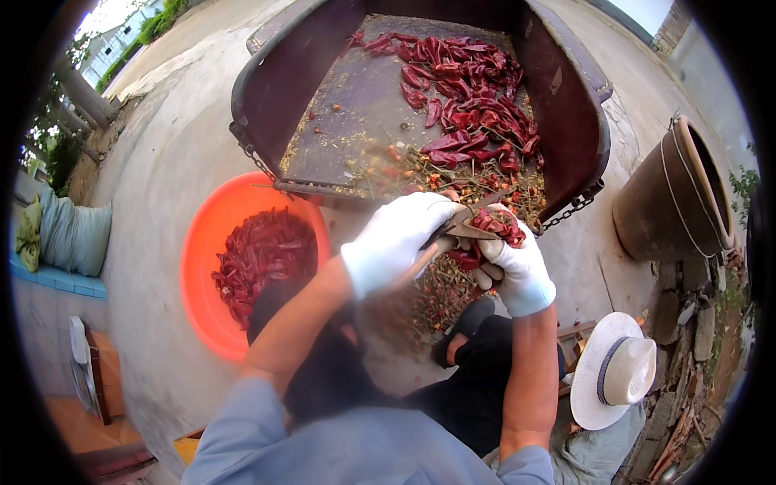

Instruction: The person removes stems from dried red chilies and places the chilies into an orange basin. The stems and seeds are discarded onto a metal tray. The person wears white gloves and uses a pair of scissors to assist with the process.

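My left hand (397,233), in a white glove, grips a pair of scissors (474,231) with dark handles. Its two blades point right and stand apart at a bunch of dried red chili peppers (498,221). That bunch is held in my right hand (522,276), which wears a white glove too. Just beyond both hands, a heap of dried red chili peppers (467,79) lies in the open bed of a small cart (364,121). Cut stems and caps (448,176) are spread near the bed's front edge.
An orange plastic basin (197,267) with chili peppers (264,254) stands left of my legs. Stems and caps (433,303) litter the ground between my feet. At the right are a large brown clay pot (661,200), a straw hat (630,370) and stacked bricks (670,315).
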A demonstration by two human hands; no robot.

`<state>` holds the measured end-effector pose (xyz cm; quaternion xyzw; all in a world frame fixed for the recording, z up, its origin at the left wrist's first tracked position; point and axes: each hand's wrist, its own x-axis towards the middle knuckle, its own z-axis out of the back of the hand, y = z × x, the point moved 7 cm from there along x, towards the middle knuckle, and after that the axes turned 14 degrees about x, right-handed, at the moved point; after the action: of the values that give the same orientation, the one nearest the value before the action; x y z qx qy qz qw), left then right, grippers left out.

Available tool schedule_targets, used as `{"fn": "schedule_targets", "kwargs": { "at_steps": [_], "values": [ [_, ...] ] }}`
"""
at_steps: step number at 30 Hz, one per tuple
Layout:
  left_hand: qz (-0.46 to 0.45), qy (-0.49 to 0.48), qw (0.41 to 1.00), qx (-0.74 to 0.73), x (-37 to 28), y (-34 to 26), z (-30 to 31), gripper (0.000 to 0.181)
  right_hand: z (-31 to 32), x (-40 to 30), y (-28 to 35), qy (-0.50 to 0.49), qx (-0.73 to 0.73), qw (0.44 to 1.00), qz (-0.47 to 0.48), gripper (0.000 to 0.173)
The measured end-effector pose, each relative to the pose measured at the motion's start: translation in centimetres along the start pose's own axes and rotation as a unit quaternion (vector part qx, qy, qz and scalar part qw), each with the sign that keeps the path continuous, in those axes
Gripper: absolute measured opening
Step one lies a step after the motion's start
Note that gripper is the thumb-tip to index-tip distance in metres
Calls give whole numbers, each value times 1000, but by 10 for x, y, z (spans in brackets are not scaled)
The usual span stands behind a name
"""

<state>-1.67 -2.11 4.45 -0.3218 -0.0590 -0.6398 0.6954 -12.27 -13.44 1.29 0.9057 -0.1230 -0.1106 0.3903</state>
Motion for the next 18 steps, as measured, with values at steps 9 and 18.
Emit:
{"fn": "schedule_targets", "kwargs": {
  "at_steps": [9,18],
  "values": [
    [0,2,1000,25,-5,-1,0,43,-4,3,1,-5,-66,998,2,39],
    [75,93,991,56,-10,2,-13,32,-5,-1,6,-61,-96,993,27,25]
  ]
}}
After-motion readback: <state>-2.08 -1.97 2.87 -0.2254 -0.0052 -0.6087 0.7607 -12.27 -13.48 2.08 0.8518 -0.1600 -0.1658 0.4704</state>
